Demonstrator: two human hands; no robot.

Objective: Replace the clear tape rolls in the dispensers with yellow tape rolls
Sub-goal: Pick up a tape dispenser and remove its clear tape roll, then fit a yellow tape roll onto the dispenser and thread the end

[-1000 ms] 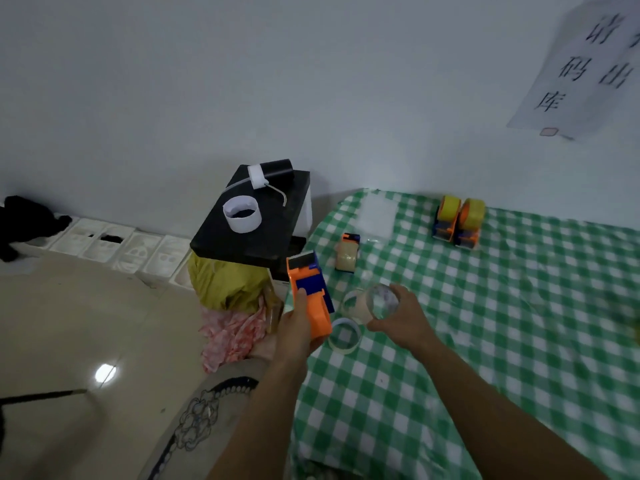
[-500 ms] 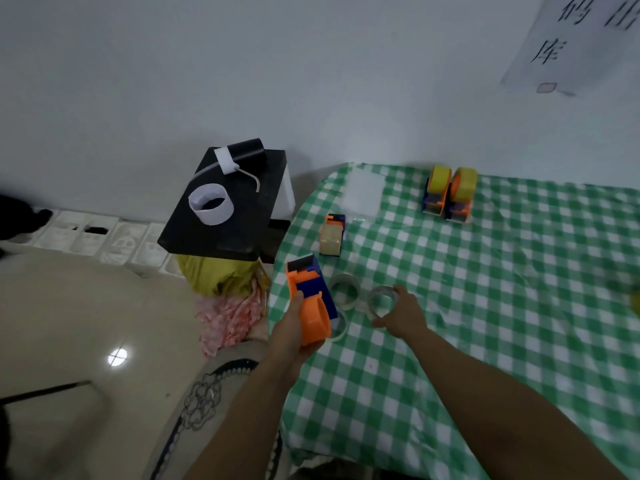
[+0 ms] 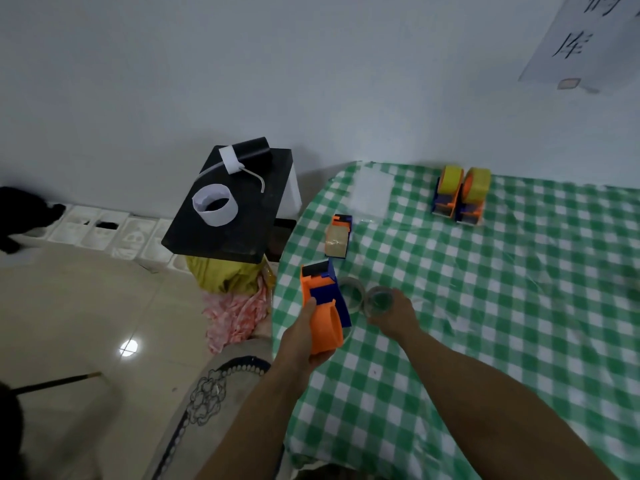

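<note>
Dispenser gripped upright in left hand at table's near-left edge, long axis pointing far; right hand just beside it holds clear roll on the table; yellow rolls lie well apart, far right, nearer right hand.

Bare tablecloth lies open between the clear rolls and the far dispensers.

Left hand upright, fingers round the dispenser; right hand palm-down, fingers about a clear roll; both forearms outstretched.
</note>
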